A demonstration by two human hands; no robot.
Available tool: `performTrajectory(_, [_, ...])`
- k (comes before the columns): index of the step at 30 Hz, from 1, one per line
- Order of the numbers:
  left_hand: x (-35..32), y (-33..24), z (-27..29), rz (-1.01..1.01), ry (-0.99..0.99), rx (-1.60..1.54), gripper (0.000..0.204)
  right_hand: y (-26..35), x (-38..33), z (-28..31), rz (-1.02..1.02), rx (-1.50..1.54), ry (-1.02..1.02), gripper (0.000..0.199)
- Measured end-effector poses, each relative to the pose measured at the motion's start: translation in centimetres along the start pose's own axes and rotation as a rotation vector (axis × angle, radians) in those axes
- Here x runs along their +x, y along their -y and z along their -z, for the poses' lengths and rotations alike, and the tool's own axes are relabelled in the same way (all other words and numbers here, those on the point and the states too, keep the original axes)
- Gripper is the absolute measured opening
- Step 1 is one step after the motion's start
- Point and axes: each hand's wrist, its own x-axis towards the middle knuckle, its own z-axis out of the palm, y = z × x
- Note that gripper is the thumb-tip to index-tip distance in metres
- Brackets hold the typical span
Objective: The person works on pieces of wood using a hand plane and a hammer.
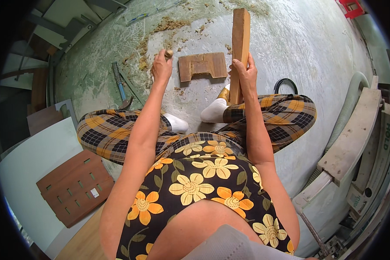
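Observation:
My left hand (161, 68) is closed around a small thing with a rounded, tan-brown end (168, 53); the rest of it is hidden in the fingers, so I cannot make out its kind. My right hand (245, 74) grips a long, squared wooden block (240, 37), held upright near my right foot, its lower end close to the plaid trousers. Between the two hands, a flat brown board (219, 67) with a notch cut from its near edge lies on the floor. Neither hand touches that board.
A hammer with a blue handle (120, 84) lies by my left knee. Wood shavings (169, 24) litter the concrete floor (290, 34). A black loop (286, 81) rests past my right knee. Slotted brown panel (79, 186) at left; machine frame with grey hose (344, 115) at right.

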Motion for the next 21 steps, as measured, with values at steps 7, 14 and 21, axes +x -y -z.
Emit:
performTrajectory(7, [2.1, -9.7, 3.5, -0.042, 0.048, -0.289, 0.048, 2.0, -0.6, 1.4, 0.002, 0.134, -0.04, 0.053])
performTrajectory(14, [2.2, -14.1, 1.6, -0.137, 0.286, -0.328, 0.046, 3.1, -0.7, 2.2, 0.115, 0.147, -0.077, 0.052])
performTrajectory(21, [-0.1, -15.8, 0.2, -0.153, 0.311, -0.277, 0.047, 3.0, -0.8, 2.9, 0.141, 0.155, -0.096, 0.059])
